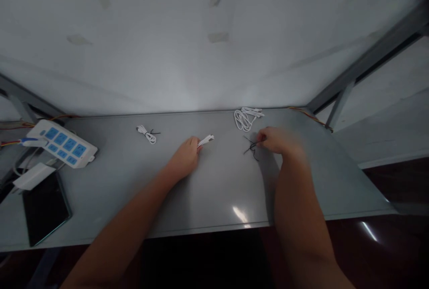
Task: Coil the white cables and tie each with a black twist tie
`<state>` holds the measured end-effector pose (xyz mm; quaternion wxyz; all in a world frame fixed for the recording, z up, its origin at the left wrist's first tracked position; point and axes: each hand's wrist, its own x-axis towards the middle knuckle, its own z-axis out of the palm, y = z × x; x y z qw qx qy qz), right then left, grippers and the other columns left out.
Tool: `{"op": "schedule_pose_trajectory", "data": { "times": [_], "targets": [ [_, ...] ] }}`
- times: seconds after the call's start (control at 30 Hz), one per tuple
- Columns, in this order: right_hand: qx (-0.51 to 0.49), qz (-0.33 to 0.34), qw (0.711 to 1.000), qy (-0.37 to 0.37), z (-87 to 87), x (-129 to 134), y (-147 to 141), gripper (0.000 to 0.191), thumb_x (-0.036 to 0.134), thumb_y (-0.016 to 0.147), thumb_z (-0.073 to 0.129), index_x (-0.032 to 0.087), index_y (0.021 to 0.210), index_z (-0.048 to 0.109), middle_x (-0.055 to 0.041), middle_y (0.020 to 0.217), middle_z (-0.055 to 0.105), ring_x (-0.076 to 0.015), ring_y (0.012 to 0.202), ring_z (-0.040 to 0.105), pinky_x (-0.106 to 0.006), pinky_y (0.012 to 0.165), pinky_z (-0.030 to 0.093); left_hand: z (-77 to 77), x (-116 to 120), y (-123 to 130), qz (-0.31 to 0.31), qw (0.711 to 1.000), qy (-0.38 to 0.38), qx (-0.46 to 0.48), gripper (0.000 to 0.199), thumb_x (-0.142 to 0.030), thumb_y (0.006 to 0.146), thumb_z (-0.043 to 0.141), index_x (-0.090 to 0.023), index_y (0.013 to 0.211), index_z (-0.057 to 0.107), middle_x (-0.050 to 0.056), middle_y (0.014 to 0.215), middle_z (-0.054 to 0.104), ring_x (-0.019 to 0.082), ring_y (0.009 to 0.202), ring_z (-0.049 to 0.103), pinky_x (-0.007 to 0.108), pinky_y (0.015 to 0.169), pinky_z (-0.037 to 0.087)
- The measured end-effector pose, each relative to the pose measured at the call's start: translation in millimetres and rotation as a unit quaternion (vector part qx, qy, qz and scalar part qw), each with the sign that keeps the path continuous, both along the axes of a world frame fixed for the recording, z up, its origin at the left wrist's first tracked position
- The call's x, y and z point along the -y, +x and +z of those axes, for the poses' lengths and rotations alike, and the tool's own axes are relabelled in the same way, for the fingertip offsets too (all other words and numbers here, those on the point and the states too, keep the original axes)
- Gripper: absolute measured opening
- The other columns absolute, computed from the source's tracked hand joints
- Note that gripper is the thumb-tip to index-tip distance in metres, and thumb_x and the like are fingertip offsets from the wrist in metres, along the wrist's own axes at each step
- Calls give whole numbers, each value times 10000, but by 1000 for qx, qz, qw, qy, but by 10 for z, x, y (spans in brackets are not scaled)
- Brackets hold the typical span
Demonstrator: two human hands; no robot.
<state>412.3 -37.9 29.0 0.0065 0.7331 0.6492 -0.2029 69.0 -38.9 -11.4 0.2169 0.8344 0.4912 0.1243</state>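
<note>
Pinning down a folded white cable is the left hand, closed round it so it's kept bundled. Just right of that cable, black ties are pinched by the blurry right hand; a loose cable is left just behind.

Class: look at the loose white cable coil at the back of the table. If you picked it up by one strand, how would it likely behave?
The loose white cable coil is thin and untied, so it would probably flop and unravel. It looks light for its spread. Pushed across the smooth grey table, it would likely slide and deform rather than roll.
</note>
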Motion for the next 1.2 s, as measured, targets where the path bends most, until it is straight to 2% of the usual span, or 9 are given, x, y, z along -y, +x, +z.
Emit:
{"op": "schedule_pose_trajectory", "data": {
  "times": [0.1,0.23,0.57,0.77,0.93,1.07,1.2],
  "targets": [
    [-9,7,1000,-27,5,-3,-20,67,140,794,712,201,775,730,-33,798,710,-180,747,630,-269,631,417,21,4,-2,-4,1000,-2,12,175,-248,1049,348,-178,1055,508,119,1010,636,242,931,611,403,876,493],
    [-44,-1,999,-25,61,30,18,39,175,793,727,213,785,719,-35,823,725,-187,743,640,-277,624,427,26,5,-5,-1,1000,-6,19,188,-263,1053,337,-176,1053,504,120,1007,631,245,925,605,409,873,496],
    [-28,-81,996,17,204,125,157,30,229,791,716,208,770,724,-56,810,742,-232,783,675,-307,650,476,39,4,-22,5,1000,-14,27,180,-279,1056,335,-178,1074,483,113,1005,622,242,923,599,410,875,493],
    [-112,-91,988,50,241,144,143,181,193,804,654,203,929,783,-62,930,795,-233,896,719,-313,796,550,32,-6,-37,2,999,-9,35,160,-283,1053,345,-192,1049,476,105,1001,618,239,933,606,407,884,499],
    [-67,-100,992,40,267,146,139,162,180,834,630,206,861,787,-63,919,792,-242,906,711,-310,784,529,41,-5,-44,0,999,-13,41,171,-290,1053,341,-192,1051,481,104,989,625,237,920,605,413,877,505],
    [-55,-119,988,79,266,122,132,126,194,852,628,195,833,753,-80,895,775,-239,869,691,-309,743,503,54,4,-41,4,999,-17,47,186,-282,1047,347,-175,1093,492,129,1030,641,253,954,615,433,900,507],
    [-127,-156,972,124,258,111,87,75,237,833,665,199,813,726,-70,859,764,-238,860,683,-313,760,504,65,5,-40,10,999,-9,47,200,-277,1046,353,-169,1109,509,144,1060,650,264,992,621,439,918,508]
  ]
}}
